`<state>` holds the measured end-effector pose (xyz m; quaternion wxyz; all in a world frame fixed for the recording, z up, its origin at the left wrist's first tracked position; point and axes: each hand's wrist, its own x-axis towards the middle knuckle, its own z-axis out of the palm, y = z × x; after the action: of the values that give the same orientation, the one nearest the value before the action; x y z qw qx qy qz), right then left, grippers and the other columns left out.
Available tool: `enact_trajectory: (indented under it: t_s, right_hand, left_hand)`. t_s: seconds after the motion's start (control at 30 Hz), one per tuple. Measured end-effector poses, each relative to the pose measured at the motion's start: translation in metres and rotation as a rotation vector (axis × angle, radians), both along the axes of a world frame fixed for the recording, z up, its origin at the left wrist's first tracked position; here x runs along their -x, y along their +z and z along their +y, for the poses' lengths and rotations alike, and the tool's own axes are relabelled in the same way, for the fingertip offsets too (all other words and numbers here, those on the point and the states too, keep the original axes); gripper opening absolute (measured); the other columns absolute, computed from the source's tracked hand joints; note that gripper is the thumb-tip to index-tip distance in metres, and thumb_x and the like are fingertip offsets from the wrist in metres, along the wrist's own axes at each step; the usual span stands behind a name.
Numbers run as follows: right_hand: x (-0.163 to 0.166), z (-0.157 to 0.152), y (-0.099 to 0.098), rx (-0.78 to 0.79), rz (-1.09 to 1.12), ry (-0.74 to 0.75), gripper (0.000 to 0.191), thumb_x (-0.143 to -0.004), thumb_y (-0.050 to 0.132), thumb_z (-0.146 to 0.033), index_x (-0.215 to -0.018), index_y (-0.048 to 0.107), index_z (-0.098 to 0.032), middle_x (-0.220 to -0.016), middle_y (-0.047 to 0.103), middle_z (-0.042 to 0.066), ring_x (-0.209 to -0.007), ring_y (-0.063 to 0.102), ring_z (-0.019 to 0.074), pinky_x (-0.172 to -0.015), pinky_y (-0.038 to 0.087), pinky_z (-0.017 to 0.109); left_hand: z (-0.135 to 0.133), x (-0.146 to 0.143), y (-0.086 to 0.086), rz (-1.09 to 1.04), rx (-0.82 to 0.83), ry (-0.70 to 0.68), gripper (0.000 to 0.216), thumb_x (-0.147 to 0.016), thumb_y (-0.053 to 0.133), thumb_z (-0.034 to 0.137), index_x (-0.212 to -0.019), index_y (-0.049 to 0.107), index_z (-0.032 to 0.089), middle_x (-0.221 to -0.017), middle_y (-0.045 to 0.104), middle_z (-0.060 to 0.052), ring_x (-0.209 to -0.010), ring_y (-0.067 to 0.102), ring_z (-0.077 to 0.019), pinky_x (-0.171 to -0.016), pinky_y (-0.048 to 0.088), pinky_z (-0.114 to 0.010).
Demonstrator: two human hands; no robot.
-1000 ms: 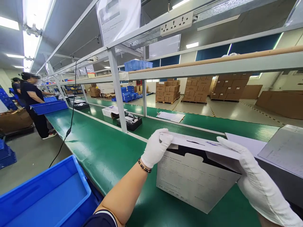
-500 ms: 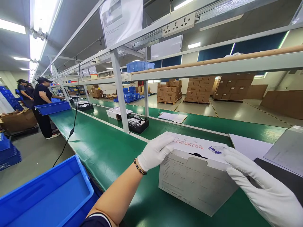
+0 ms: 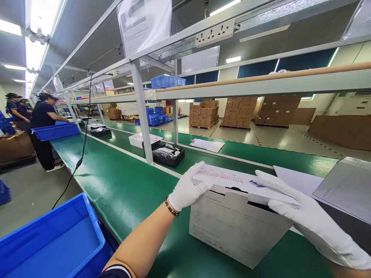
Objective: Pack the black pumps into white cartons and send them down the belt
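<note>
A white printed carton point(image 3: 232, 224) stands on the green work surface point(image 3: 130, 173) in front of me. Its lid point(image 3: 226, 177) carries red lettering and a blue picture, and a tab notch shows at the front edge. My left hand point(image 3: 188, 187), in a white glove, grips the lid's left end between thumb and fingers. At the right end, my gloved right hand point(image 3: 292, 197) has its fingers across the top and its thumb at the front edge. A dark gap shows under the lid near that thumb.
A blue bin point(image 3: 52, 239) is at lower left, beside a hanging black cable point(image 3: 79, 162). Beyond the carton stand a black tray point(image 3: 168, 154) with bagged parts, a clipboard point(image 3: 207, 145) and a metal post point(image 3: 141, 112). Grey-white sheets point(image 3: 344, 189) lie at right. A co-worker point(image 3: 43, 116) stands far left.
My right hand has shifted left, its fingers reaching further over the lid. The lid's right front corner now shows more clearly, with a gap below. The whole view has shifted slightly.
</note>
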<state>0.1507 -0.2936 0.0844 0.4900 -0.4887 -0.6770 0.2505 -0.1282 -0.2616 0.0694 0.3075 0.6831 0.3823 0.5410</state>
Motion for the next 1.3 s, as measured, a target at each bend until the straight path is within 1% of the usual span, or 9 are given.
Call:
enact_trajectory:
  t_s: [0.13,0.37,0.5,0.6,0.87,0.97,1.07,1.2,1.3]
  right_hand:
    - [0.01,-0.013,0.0,-0.015,0.139,0.001,0.037,-0.079,0.068,-0.058,-0.106,0.075,-0.033,-0.15,0.048,0.002,-0.133,0.05,0.0265,-0.101,0.05,0.029]
    - [-0.01,-0.012,-0.013,-0.143,-0.15,-0.05,0.052,-0.069,0.069,-0.073,-0.107,0.076,-0.038,-0.145,0.051,0.002,-0.132,0.048,0.035,-0.098,0.05,0.046]
    - [-0.005,-0.017,-0.02,-0.286,-0.186,-0.013,0.04,-0.083,0.066,-0.056,-0.12,0.07,-0.039,-0.142,0.054,0.0,-0.136,0.043,0.028,-0.106,0.044,0.042]
    - [-0.001,-0.02,-0.028,-0.436,-0.265,-0.017,0.035,-0.09,0.063,-0.042,-0.124,0.067,-0.037,-0.137,0.06,0.001,-0.136,0.044,0.0269,-0.112,0.039,0.049]
    - [0.01,-0.027,-0.027,-0.821,-0.693,-0.169,0.043,-0.095,0.052,-0.022,-0.138,0.052,-0.028,-0.131,0.064,0.007,-0.121,0.061,0.0274,-0.107,0.047,0.053]
    - [0.042,-0.027,-0.016,-0.996,-0.824,-0.244,0.042,-0.093,0.049,-0.014,-0.135,0.05,-0.015,-0.125,0.065,0.018,-0.102,0.067,0.0291,-0.083,0.056,0.045]
    - [0.069,-0.02,-0.01,-1.044,-0.955,-0.414,0.025,-0.094,0.05,-0.02,-0.116,0.058,-0.01,-0.112,0.069,0.02,-0.072,0.064,0.0246,-0.06,0.048,0.038]
    - [0.072,-0.013,-0.013,-1.095,-0.876,-0.382,0.017,-0.091,0.054,-0.018,-0.107,0.057,-0.019,-0.093,0.072,0.007,-0.068,0.061,0.0195,-0.062,0.044,0.032]
    - [0.064,-0.012,-0.016,-1.237,-0.864,-0.366,0.05,-0.082,0.055,-0.008,-0.13,0.049,-0.023,-0.091,0.072,0.005,-0.069,0.062,0.0193,-0.066,0.045,0.03]
  left_hand:
    - [-0.004,0.001,0.001,0.059,-0.075,0.007,0.052,-0.081,0.071,0.046,-0.127,0.065,0.022,-0.142,0.058,-0.01,-0.139,0.047,-0.028,-0.122,0.032,-0.049]
    - [-0.01,0.011,0.008,0.211,-0.123,-0.102,0.046,-0.098,0.041,0.05,-0.12,0.071,0.024,-0.142,0.059,-0.004,-0.143,0.042,-0.0231,-0.125,0.025,-0.043]
    - [-0.01,0.001,0.0,0.036,0.01,-0.045,0.042,-0.096,0.047,0.044,-0.123,0.068,0.021,-0.153,0.047,-0.004,-0.148,0.033,-0.0223,-0.125,0.024,-0.039]
    - [-0.007,-0.006,-0.008,-0.085,0.035,-0.036,0.049,-0.093,0.05,0.044,-0.135,0.059,0.02,-0.161,0.034,-0.005,-0.149,0.029,-0.0223,-0.125,0.022,-0.038]
    - [-0.001,0.001,-0.008,0.001,0.034,-0.142,0.061,-0.09,0.052,0.042,-0.148,0.043,0.024,-0.165,0.022,-0.003,-0.153,0.016,-0.0203,-0.126,0.016,-0.037]
    - [0.003,0.012,0.005,0.161,0.037,-0.156,0.056,-0.091,0.05,0.039,-0.145,0.049,0.023,-0.165,0.023,-0.003,-0.153,0.019,-0.0219,-0.125,0.02,-0.039]
    - [0.009,0.022,0.033,0.484,-0.012,-0.168,0.043,-0.088,0.056,0.039,-0.127,0.067,0.025,-0.156,0.043,-0.003,-0.15,0.027,-0.0275,-0.124,0.021,-0.044]
    - [0.017,0.009,0.076,0.96,-0.072,-0.18,0.043,-0.093,0.046,0.05,-0.118,0.072,0.027,-0.129,0.067,-0.007,-0.132,0.051,-0.033,-0.113,0.037,-0.049]
    - [0.022,-0.015,0.089,1.213,-0.063,-0.177,0.054,-0.098,0.03,0.053,-0.138,0.056,0.028,-0.123,0.068,-0.011,-0.118,0.062,-0.0322,-0.1,0.047,-0.048]
